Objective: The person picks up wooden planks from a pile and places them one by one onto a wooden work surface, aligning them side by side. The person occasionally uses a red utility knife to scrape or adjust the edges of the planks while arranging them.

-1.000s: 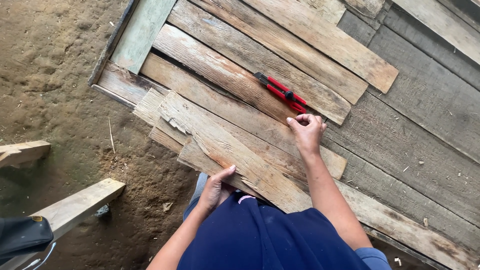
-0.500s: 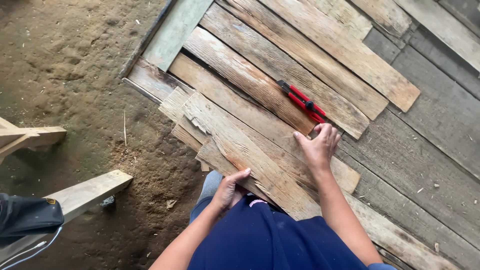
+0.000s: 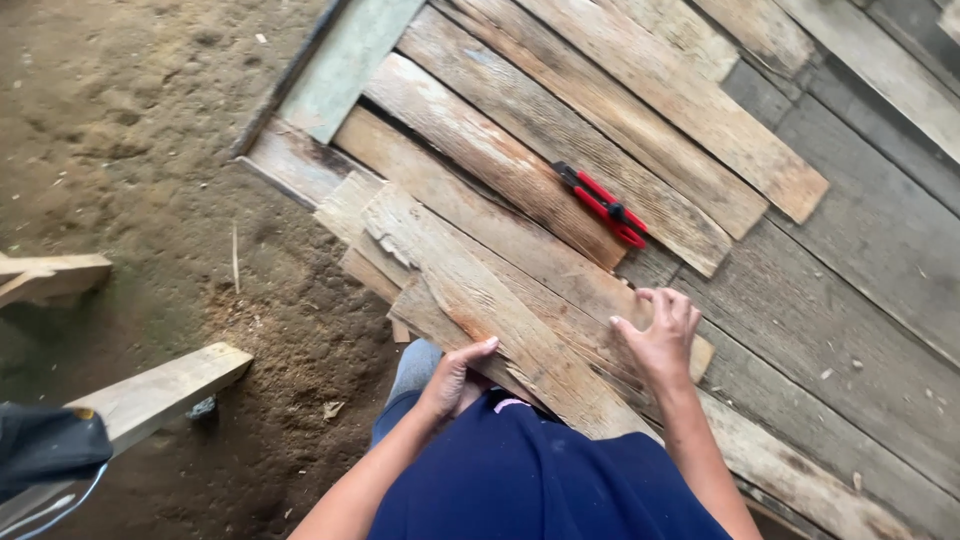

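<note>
Dirt floor (image 3: 130,180) on the left, packed and scuffed, giving way to a grey plank floor (image 3: 850,330) on the right, with loose weathered boards stacked across the join. Far left, a pale timber offcut (image 3: 160,385) lies on the dirt. Moving in: the left hand (image 3: 455,380) sits at the near edge of the top board (image 3: 480,300), fingers loosely curled, thumb up against the wood, gripping nothing I can make out. That board runs long from upper left down to lower right, straight between both hands. The right hand (image 3: 660,335) is planted flat farther along the stack, fingers spread, pressing down. Beyond it, well apart, red-handled pliers (image 3: 605,205) lie on a farther board, nearer the right hand. No containers anywhere.
</note>
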